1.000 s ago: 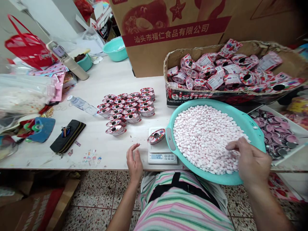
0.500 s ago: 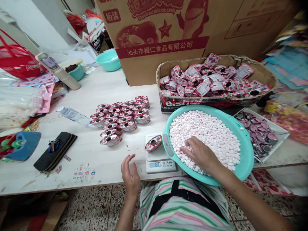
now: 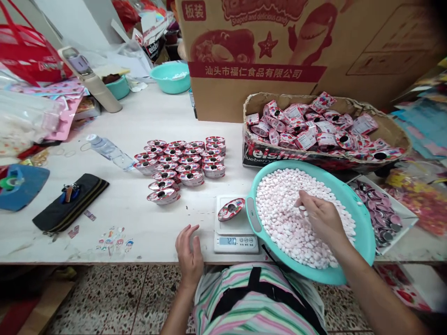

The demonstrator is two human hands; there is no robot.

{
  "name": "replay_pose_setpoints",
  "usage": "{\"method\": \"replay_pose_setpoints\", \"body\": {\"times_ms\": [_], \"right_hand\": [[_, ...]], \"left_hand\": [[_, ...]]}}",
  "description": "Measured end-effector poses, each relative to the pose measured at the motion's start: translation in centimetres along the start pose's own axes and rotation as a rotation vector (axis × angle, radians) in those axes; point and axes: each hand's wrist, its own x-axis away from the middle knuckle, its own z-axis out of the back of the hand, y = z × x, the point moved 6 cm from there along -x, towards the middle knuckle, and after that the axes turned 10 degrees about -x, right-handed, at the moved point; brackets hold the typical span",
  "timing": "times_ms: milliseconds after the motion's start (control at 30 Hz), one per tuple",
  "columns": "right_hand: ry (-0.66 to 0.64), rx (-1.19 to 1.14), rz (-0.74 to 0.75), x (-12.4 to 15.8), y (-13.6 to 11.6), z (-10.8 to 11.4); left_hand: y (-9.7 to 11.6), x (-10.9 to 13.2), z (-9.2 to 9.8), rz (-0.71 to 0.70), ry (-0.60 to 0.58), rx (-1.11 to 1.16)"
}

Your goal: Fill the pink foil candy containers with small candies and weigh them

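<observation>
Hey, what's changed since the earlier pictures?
The right hand moved left across the candies, then back toward the middle of the basin; whether it grips any is unclear. The left hand stays beside the scale, the container still on it.

Right of centre: right hand covers some white pellets; whether any are pinched, unclear. Scale, lower centre: last digit smeared. Upper left: red bag cropped. Top: large carton cut off. Far right: bagged yellow-orange pieces blurred.
</observation>
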Motion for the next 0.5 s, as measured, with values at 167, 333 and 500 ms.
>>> {"method": "replay_pose_setpoints", "body": {"times_ms": [167, 333, 500], "right_hand": [[-0.157, -0.637, -0.403, -0.3, 0.7, -1.7], [-0.194, -1.061, -0.682, 0.0, 0.0, -4.1], [-0.29, -1.125, -0.639, 0.2, -3.7, -8.2]], "left_hand": [[0.4, 0.0, -0.2, -0.054, 0.041, -0.043], [0.7, 0.2, -0.2, -0.135, 0.066, -0.064], [0.5, 0.4, -0.3, -0.149, 0.078, -0.077]]}}
